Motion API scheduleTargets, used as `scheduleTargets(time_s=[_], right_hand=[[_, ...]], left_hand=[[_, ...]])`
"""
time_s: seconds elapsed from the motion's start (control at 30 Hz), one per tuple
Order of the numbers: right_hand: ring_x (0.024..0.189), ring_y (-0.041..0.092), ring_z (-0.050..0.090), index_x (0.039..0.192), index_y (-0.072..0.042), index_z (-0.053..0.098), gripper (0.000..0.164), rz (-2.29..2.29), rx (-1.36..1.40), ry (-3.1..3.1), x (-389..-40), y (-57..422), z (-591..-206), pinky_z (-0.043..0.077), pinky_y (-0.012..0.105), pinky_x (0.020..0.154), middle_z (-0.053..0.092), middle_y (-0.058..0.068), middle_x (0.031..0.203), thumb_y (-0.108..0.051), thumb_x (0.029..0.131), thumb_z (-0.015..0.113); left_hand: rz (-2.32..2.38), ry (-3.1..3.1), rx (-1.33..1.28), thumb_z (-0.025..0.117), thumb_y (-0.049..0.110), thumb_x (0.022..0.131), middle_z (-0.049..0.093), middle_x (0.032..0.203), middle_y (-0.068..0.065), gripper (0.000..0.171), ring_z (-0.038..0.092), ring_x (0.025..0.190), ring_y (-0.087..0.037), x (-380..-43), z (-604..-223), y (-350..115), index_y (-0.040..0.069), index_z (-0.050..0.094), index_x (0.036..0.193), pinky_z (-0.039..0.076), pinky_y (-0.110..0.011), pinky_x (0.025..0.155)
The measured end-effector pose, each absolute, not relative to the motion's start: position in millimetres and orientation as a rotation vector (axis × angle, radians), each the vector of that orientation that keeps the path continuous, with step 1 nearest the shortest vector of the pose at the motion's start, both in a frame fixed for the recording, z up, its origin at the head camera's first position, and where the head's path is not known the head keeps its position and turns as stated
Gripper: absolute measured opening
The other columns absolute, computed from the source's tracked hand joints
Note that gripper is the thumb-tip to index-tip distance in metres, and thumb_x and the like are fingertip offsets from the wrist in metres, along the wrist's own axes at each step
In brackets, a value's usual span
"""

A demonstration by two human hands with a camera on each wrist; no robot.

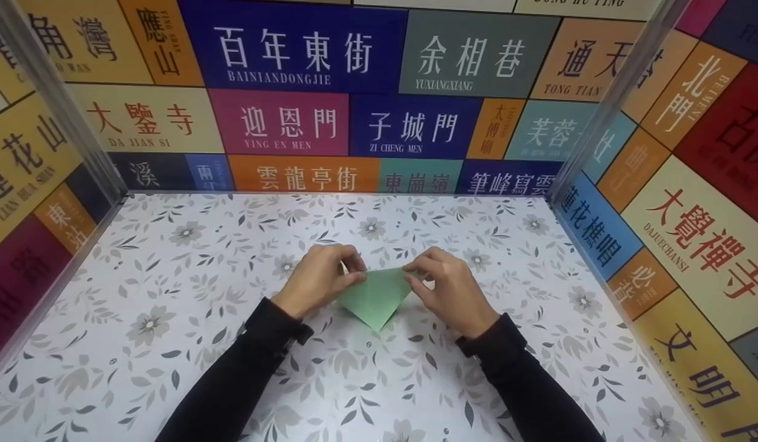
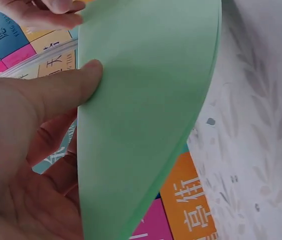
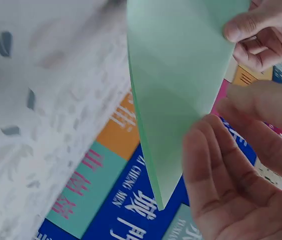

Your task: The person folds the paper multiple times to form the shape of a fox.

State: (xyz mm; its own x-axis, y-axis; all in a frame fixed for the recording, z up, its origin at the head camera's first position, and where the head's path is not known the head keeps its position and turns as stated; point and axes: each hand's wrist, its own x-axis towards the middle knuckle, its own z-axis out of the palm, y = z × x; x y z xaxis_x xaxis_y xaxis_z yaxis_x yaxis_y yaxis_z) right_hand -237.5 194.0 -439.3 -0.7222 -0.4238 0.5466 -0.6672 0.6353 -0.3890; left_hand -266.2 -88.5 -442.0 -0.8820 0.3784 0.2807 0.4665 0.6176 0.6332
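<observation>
Both hands hold a green sheet of paper [image 1: 379, 298], whose lower part shows as a downward point in the head view. My left hand [image 1: 322, 277] grips its upper left side, with the thumb [image 2: 83, 82] flat on the near face and the other fingers partly hidden behind. At the upper right corner, the fingertips of my right hand [image 1: 449, 288] pinch the sheet's edge. In the right wrist view, several curled fingers [image 3: 203, 155] lie close along that edge. The green paper [image 2: 141, 90] looks bent and layered along one side in the left wrist view.
Beneath the hands lies a white table surface [image 1: 151, 325] with grey flowers and leaves. Panels of coloured signs [image 1: 293, 55] with Chinese writing stand at the back, left and right. Clear strips [image 1: 612, 92] run up the corners. Dark sleeves and wrist bands cover both forearms.
</observation>
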Motion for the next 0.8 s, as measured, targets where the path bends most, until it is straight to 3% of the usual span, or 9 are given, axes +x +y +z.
scheduleTargets(time_s=[0.4, 0.6, 0.8], right_hand=[[0.125, 0.029, 0.077, 0.131, -0.008, 0.083, 0.028, 0.632, 0.936, -2.244, -226, 186, -426, 0.07, 0.044, 0.104, 0.077, 0.012, 0.129, -0.012, 0.104, 0.09], [0.121, 0.025, 0.078, 0.132, -0.012, 0.082, 0.027, 0.565, 0.972, -2.256, -221, 180, -427, 0.071, 0.037, 0.101, 0.078, 0.008, 0.129, -0.017, 0.106, 0.088], [0.106, 0.022, 0.078, 0.123, -0.013, 0.084, 0.02, 0.56, 0.973, -2.248, -219, 176, -429, 0.071, 0.033, 0.087, 0.078, 0.005, 0.115, -0.014, 0.104, 0.09]], left_hand=[[-0.949, -2.515, -0.775, 0.095, 0.017, 0.099, 0.084, 0.095, 0.0, 0.008, 0.078, 0.084, -0.018, -242, -420, -82, 0.018, 0.087, 0.098, 0.065, -0.037, 0.073], [-0.852, -2.443, -0.83, 0.095, 0.016, 0.099, 0.083, 0.093, 0.0, 0.009, 0.08, 0.084, -0.021, -232, -415, -76, 0.015, 0.085, 0.098, 0.066, -0.037, 0.072], [-0.809, -2.402, -0.859, 0.095, 0.016, 0.099, 0.082, 0.092, 0.002, 0.011, 0.078, 0.085, -0.019, -222, -410, -71, 0.017, 0.084, 0.099, 0.067, -0.037, 0.073]])
